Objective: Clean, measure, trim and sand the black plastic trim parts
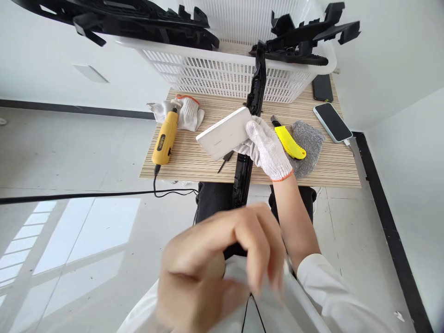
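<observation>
My right hand (267,145), in a white knitted glove with an orange cuff edge, is closed on a flat white rectangular slab (225,134) with dark smudges. Under that hand a long black plastic trim strip (243,178) runs from the basket rim across the table towards my lap. My bare left hand (218,259) is raised close to the camera, blurred, its fingers bent and apart from the thumb with nothing visible between them. Beside the slab lies a small dark pointed tool (226,159). A yellow utility knife (290,142) rests on a grey cloth (308,148) right of my gloved hand.
A white plastic basket (222,69) at the back holds black plastic parts (149,23) that jut over its rim. At left are a corded yellow rotary tool (166,138) and a white glove (189,113). Two phones (333,121) lie at the table's right edge.
</observation>
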`<state>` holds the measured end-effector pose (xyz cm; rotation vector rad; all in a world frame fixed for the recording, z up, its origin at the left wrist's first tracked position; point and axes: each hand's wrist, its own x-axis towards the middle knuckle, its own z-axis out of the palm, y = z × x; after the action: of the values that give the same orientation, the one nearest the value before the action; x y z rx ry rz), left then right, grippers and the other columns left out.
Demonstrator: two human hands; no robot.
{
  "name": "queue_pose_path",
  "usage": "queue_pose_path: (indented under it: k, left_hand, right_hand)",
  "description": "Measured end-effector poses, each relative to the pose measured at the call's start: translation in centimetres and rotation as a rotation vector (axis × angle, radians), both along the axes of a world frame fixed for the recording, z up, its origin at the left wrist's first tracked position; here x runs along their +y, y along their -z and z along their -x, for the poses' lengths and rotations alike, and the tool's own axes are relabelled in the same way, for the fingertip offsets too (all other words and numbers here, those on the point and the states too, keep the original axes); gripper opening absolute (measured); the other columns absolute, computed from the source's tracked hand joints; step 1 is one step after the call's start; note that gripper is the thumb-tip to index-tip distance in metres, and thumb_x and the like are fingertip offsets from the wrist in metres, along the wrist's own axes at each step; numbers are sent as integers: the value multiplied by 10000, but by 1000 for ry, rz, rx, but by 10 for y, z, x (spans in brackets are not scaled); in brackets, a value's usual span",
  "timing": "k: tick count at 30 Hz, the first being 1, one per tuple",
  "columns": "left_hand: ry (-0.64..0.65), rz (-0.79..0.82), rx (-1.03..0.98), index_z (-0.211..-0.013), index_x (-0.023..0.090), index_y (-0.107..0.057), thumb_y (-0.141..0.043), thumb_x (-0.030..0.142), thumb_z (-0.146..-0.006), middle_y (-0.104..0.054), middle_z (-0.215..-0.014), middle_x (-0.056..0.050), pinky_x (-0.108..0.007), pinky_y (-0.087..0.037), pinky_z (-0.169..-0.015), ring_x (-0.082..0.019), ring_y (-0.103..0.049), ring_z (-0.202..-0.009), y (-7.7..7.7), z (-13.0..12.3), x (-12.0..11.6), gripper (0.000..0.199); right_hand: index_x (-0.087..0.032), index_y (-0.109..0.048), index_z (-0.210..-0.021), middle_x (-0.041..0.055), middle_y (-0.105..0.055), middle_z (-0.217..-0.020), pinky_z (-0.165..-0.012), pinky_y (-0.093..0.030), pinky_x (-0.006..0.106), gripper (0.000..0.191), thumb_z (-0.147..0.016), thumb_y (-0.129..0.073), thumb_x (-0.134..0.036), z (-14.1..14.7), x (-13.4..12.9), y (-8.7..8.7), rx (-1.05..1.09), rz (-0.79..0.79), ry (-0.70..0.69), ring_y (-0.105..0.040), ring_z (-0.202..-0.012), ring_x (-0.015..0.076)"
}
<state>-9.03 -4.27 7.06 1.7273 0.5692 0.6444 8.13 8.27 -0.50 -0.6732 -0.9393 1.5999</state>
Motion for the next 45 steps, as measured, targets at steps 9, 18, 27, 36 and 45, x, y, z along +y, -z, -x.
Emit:
queue_pose_path:
  k: [9, 18, 27, 36, 45]
  left_hand:
    - [-550, 71, 707, -972, 230, -540, -576, 638, -870, -660, -832, -18, -347, -454, -709, -233, -637, -796, 56, -5, 73, 422]
    - [-476, -76, 363, -952, 191, -629, -604, 497, -907, -612, -733, -10, -330, -483, -679, -185, -575, -682, 92, -26, 99, 310]
    - [-438, -16, 149, -1072, 170, -677, -572, 491, -933, -746, -1003, -72, -420, -478, -1050, -302, -643, -1137, 102, -18, 105, 366]
    - [-483, -61, 188, -959, 191, -637, -525, 514, -951, -715, -864, -61, -430, -497, -1025, -307, -637, -1117, 103, -19, 105, 342]
    - [-495, -108, 241, -1047, 217, -598, -403, 503, -1005, -717, -1004, -68, -438, -403, -1124, -308, -580, -1237, 104, -22, 105, 349]
  right_hand:
    - [-263, -502, -995, -10, -704, -1012, -906, -621, 351, 203, -889, -619, -392, 2, 2, 2, 12, 18, 31, -695, -1079, 166]
    - [-252, -500, -982, -33, -645, -717, -495, -561, 226, 320, -866, -646, -512, -1, -5, 4, -83, 44, 257, -688, -666, 147]
    - [-259, -486, -853, -90, -483, -408, -284, -275, 174, 449, -813, -648, -675, -1, -14, 16, -234, 152, 294, -399, -305, 96]
    - [-250, -500, -815, -83, -469, -396, -272, -311, 189, 495, -786, -633, -726, 1, -10, 14, -256, 232, 233, -404, -289, 103]
    - [-228, -583, -926, -85, -464, -402, -276, -367, 202, 449, -851, -590, -670, 1, -6, 15, -294, 170, 264, -423, -291, 109]
